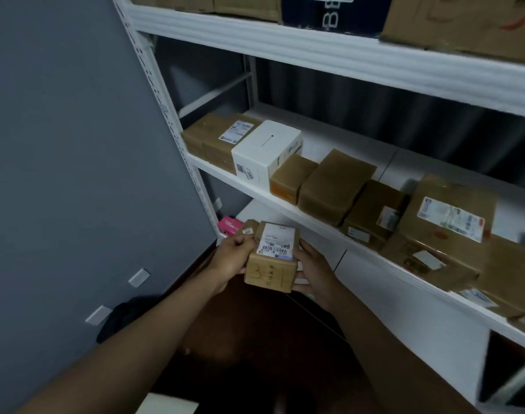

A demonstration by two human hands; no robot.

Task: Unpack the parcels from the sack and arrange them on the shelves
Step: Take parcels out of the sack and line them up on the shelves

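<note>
Two hands are on one small brown parcel (270, 258), which I see held in the air in front of the white shelving, below the front edge of the middle shelf (300, 216) and near its left end. My left hand (230, 258) grips the parcel's left side, fingers curled onto its top by a little sticker. My right hand (313, 268) cups the right side, fingers wrapped underneath and mostly hidden. The parcel's white barcode label faces up.

On the middle shelf, along the front edge, a brown box (216, 138) sits at the left corner, touching a white box (267, 152). Rightward come several more brown parcels in a row (336, 186), then a blurred pile of labelled ones (446, 231) toward the right end. The top shelf (315, 52) carries cardboard boxes and one dark box (333, 13). Something pink (229, 225) lies at the lower shelf's left corner.
</note>
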